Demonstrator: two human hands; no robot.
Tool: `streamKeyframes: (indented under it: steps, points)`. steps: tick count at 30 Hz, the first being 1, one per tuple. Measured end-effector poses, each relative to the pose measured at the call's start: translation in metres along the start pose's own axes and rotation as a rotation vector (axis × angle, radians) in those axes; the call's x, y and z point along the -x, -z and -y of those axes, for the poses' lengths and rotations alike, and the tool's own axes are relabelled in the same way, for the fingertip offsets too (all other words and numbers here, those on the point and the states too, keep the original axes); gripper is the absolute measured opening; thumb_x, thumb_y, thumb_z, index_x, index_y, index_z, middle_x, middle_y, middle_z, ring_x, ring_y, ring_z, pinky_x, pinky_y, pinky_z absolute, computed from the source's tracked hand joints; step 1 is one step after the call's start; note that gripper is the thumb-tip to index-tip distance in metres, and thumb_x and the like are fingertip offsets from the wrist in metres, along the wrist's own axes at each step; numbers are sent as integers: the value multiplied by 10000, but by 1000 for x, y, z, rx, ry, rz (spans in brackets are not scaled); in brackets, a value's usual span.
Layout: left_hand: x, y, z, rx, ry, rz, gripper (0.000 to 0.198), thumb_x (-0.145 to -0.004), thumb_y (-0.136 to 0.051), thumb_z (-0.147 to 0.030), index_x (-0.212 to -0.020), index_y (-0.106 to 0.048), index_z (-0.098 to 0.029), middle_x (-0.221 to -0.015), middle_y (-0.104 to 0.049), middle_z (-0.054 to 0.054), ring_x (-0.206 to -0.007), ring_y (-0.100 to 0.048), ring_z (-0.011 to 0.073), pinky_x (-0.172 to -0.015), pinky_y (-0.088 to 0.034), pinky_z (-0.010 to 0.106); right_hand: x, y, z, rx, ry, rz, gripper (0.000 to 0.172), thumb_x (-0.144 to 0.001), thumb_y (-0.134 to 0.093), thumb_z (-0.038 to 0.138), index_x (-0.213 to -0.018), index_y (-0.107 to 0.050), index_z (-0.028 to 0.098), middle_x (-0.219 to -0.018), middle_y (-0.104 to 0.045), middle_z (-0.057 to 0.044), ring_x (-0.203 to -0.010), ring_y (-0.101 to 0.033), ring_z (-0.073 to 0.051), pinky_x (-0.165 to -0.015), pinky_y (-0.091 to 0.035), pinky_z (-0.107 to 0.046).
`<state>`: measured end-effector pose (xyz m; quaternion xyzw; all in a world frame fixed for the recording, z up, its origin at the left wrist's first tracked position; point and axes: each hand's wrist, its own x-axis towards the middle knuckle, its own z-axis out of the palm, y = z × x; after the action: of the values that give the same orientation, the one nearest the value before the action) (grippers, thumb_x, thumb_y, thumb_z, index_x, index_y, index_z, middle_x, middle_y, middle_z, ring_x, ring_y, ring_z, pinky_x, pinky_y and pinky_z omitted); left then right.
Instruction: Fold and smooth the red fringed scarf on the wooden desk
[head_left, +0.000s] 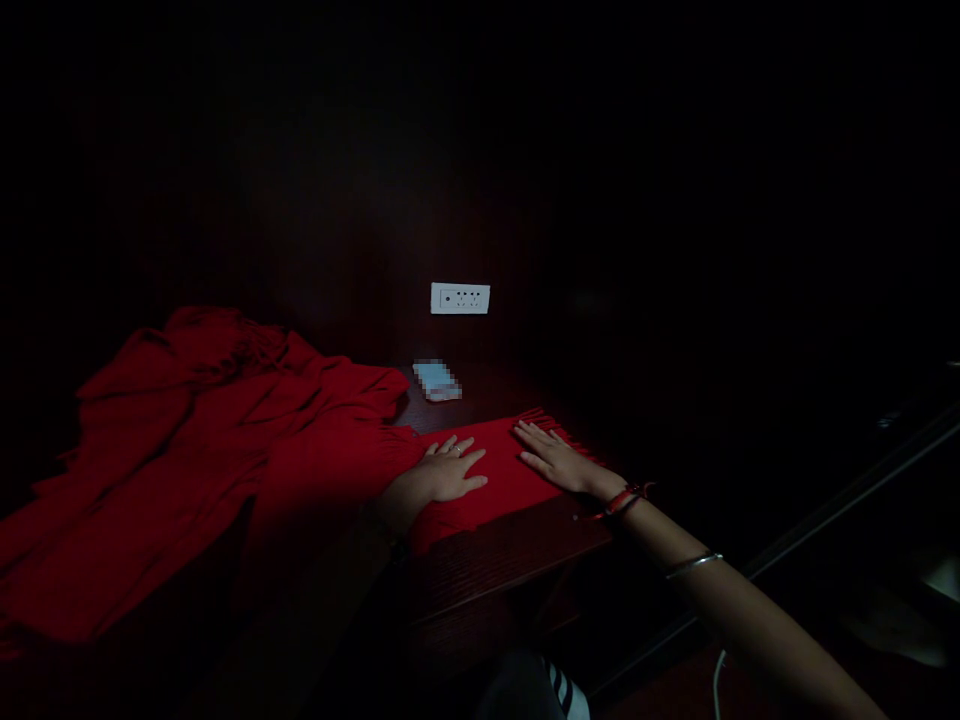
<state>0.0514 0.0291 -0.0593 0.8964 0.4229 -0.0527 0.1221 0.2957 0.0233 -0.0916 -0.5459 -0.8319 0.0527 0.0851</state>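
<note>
A long red fringed scarf (pixel 225 440) is spread over a dark wooden table (pixel 510 560) in a very dim room. Its fringed end lies flat at the table's near right part. My left hand (pixel 446 472) rests palm down on that end, fingers stretched out, with a ring on one finger. My right hand (pixel 551 458) lies flat beside it near the fringe, fingers spread. A red band and a metal bangle sit on my right wrist and forearm.
A white wall socket plate (pixel 460 298) is on the dark wall behind the table. A small pale card or packet (pixel 437 381) lies on the table behind the scarf. A dark rail or edge (pixel 847 500) runs at the right. The rest is too dark to see.
</note>
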Motion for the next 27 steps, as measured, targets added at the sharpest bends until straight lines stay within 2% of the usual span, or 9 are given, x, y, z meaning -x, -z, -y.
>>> streamKeyframes:
  steps: [2,4,10,12,14,16,19,21,27]
  points:
    - [0,0,0,-6,-7,0,617,-794,-266,-566,-1325,-212,-256,-1416,-117,49,-1278,-62,280,-996,-123,486,0,-3,10,0,35,33,606,-842,-143,548,-1350,-160,218,-1404,-144,-44,-1279,-86,-185,-1028,-97,-426]
    - [0,0,1,-12,-8,4,620,-794,-264,-568,-1327,-207,-256,-1416,-116,51,-1277,-64,281,-996,-123,485,1,-5,7,5,13,44,601,-842,-141,548,-1347,-174,223,-1399,-163,-45,-1277,-102,-182,-1027,-97,-430]
    - [2,2,-1,-14,-12,11,615,-803,-262,-558,-1328,-206,-244,-1415,-117,66,-1275,-78,286,-996,-127,481,8,-1,-40,31,-174,64,610,-838,-133,547,-1349,-168,217,-1405,-140,-42,-1277,-101,-203,-1017,-126,-454]
    - [3,3,-2,-16,-16,5,608,-807,-266,-550,-1327,-212,-240,-1414,-121,73,-1273,-88,290,-992,-138,484,10,2,-45,47,-240,51,619,-837,-137,546,-1350,-169,200,-1408,-119,-49,-1277,-87,-220,-1009,-134,-475]
    - [3,2,-2,-30,-20,-11,594,-811,-280,-536,-1322,-225,-239,-1410,-141,79,-1267,-116,297,-982,-163,490,10,4,-38,55,-240,11,627,-835,-147,549,-1350,-166,192,-1411,-105,-54,-1278,-72,-226,-1008,-129,-477]
    - [3,1,-2,-65,-34,-56,565,-818,-302,-506,-1310,-260,-231,-1395,-196,89,-1252,-178,298,-968,-208,480,8,4,-22,38,-161,-20,624,-836,-152,550,-1352,-160,198,-1411,-106,-49,-1279,-68,-216,-1016,-120,-458]
    - [3,-2,-1,-129,-75,-173,492,-839,-313,-431,-1271,-341,-196,-1340,-324,105,-1200,-309,270,-946,-273,427,6,-1,3,1,-21,-3,609,-841,-155,543,-1349,-175,207,-1404,-148,-48,-1277,-100,-198,-1027,-106,-424]
    - [4,-3,1,-150,-93,-217,464,-847,-312,-401,-1248,-378,-178,-1310,-373,107,-1171,-356,251,-935,-298,400,6,-4,7,-3,4,10,593,-845,-159,533,-1343,-197,214,-1398,-170,-46,-1274,-123,-194,-1029,-101,-417]
    - [4,-6,4,-146,-95,-187,470,-842,-334,-396,-1252,-370,-169,-1326,-346,108,-1180,-347,250,-923,-318,396,17,-7,-39,-8,-187,12,564,-852,-178,509,-1341,-196,229,-1396,-182,-49,-1271,-132,-212,-1007,-136,-471]
